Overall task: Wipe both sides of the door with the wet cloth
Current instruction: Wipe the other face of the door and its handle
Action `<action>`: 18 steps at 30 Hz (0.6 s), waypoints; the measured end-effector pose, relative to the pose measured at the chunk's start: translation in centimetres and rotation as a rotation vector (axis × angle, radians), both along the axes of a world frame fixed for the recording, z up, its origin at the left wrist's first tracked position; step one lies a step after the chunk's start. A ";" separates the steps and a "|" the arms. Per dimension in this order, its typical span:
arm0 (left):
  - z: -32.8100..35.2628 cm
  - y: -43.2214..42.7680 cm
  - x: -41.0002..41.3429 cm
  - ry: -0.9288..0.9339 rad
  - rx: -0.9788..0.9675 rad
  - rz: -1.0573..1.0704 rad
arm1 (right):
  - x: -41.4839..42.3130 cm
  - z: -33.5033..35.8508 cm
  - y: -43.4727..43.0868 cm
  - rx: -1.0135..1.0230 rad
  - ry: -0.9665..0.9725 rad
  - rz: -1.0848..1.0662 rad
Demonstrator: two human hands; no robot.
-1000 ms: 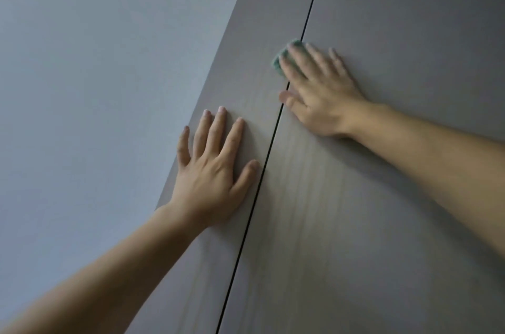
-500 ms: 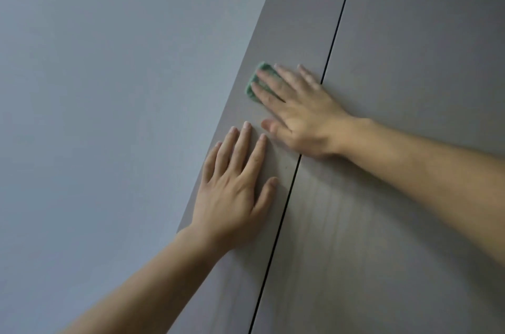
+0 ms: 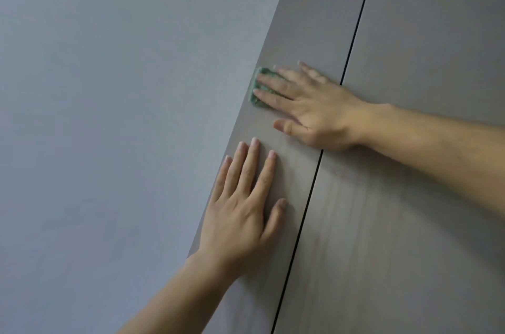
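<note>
Grey wall point(image 3: 109, 115) backing a brown-grey door point(image 3: 300, 19). Right hand point(image 3: 308, 112), fingers straight, is pressing the green cloth point(image 3: 257, 93) flat at the door's left edge. Left hand point(image 3: 240, 210), fingers apart, is bracing lower down. Risk: cloth sliding off the edge, since nothing is gripping it.

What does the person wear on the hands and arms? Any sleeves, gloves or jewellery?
Nothing worn shows. The bare left hand and bare right hand carry no gloves, rings or watch; the left forearm and right forearm are bare, no sleeve in view. The left fingers have short, plain nails; the right fingers are blurred.
</note>
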State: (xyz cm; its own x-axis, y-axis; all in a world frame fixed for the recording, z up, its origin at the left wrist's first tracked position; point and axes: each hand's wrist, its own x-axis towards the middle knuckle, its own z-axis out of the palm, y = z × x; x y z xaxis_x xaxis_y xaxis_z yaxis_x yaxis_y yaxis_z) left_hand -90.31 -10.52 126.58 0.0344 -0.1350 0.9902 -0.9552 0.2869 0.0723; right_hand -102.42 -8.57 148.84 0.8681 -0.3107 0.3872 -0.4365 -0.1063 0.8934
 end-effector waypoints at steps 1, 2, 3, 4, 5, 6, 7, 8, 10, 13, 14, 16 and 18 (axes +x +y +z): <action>0.0 0.0 0.0 0.008 -0.002 -0.005 | -1.1 1.7 -0.2 -0.026 -0.070 -0.003; 0.1 0.0 0.0 0.016 -0.003 -0.008 | -2.5 3.7 -0.2 -0.059 -0.197 0.001; 0.2 0.0 0.0 0.022 -0.003 -0.010 | -4.0 5.7 0.0 -0.089 -0.367 0.004; 0.3 0.1 -0.1 0.029 -0.004 -0.011 | -5.2 6.7 0.3 -0.093 -0.528 0.011; 0.4 0.0 -0.1 0.036 -0.008 -0.012 | -5.7 6.4 0.7 -0.091 -0.616 0.007; 0.4 0.1 -0.2 0.042 -0.008 -0.012 | -5.8 4.9 0.7 -0.109 -0.610 0.015; 0.4 0.1 -0.3 0.043 -0.006 -0.009 | -5.9 2.7 0.3 -0.120 -0.511 0.028; 0.4 0.1 -0.3 0.041 -0.003 -0.003 | -6.3 0.2 -0.2 -0.110 -0.374 0.042; 0.3 0.0 -0.2 0.032 0.002 -0.001 | -7.7 -1.6 -0.5 -0.079 -0.206 0.086; 0.3 0.0 -0.2 0.027 -0.003 0.004 | -8.9 3.6 0.4 -0.099 -0.498 0.039; 0.2 0.0 -0.2 0.027 -0.003 0.008 | -9.0 5.2 0.8 -0.079 -0.650 0.023; 0.2 0.1 -0.3 0.027 -0.006 0.017 | -7.6 4.8 0.8 -0.057 -0.766 0.016; 0.3 0.2 -0.3 0.022 0.002 0.008 | -5.9 -0.1 0.1 -0.077 -0.548 0.050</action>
State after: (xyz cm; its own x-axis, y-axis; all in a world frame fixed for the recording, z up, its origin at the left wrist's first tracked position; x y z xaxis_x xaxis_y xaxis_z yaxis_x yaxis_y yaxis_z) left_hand -90.64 -10.30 126.89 0.0573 -0.1365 0.9890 -0.9555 0.2795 0.0940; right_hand -108.28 -8.44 148.69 0.5465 -0.2277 0.8059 -0.8355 -0.0823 0.5434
